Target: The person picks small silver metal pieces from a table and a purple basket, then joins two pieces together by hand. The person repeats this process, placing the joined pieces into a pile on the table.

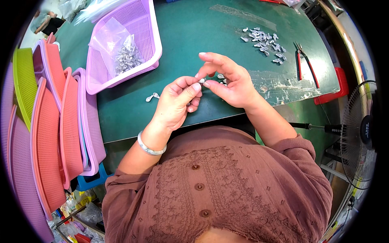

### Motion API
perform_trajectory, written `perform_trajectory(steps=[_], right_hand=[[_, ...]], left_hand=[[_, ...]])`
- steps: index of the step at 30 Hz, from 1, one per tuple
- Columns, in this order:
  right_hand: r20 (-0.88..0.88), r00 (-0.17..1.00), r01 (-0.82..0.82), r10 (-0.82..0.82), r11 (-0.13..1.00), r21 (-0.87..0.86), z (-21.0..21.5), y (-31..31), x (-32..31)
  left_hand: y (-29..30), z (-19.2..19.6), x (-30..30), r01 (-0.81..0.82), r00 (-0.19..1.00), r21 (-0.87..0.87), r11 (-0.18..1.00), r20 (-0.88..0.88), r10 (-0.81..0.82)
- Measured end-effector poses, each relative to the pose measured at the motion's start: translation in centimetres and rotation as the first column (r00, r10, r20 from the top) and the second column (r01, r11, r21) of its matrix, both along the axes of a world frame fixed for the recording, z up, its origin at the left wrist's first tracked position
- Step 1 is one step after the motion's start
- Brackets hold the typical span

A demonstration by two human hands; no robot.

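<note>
Over the table's near edge, my left hand (174, 99) pinches a small silver-grey piece (202, 81) between thumb and forefinger; its other fingers are curled. My right hand (229, 79) meets it from the other side, thumb and a fingertip closed at the piece, the forefinger raised above. The fingertips partly hide the piece, and its exact kind is too small to tell. Similar teardrop-shaped grey pieces (152, 96) lie left of my left hand. A few more pieces (221, 76) show behind my right fingers, partly covered.
A pile of grey pieces (265, 42) lies at the far right of the green table (182, 36), near red-handled pliers (304, 65). A purple basket (156, 48) holds a clear bag of pieces (127, 58). Stacked coloured baskets (50, 121) stand left, a fan (356, 129) right.
</note>
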State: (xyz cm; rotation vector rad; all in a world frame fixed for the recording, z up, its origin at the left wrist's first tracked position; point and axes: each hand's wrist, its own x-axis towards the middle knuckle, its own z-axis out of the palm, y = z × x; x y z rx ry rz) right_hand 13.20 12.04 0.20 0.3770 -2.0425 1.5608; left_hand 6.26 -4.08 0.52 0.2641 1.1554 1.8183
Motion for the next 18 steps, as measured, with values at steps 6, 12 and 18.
perform_trajectory(steps=[6, 12, 18], right_hand=[[0.008, 1.000, 0.031, -0.030, 0.999, -0.030, -0.28, -0.04, -0.11], [0.038, 0.998, 0.058, -0.056, 0.998, -0.031, -0.37, -0.03, -0.16], [0.063, 0.996, 0.064, -0.060, 0.996, -0.056, -0.49, -0.09, -0.19]], left_hand=[[-0.03, 0.11, -0.14, -0.020, 1.000, 0.041, 0.999, -0.016, 0.021], [-0.11, 0.48, -0.12, -0.031, 1.000, 0.024, 0.999, 0.005, 0.031], [-0.27, 0.34, -0.23, -0.015, 1.000, 0.020, 1.000, 0.002, 0.015]])
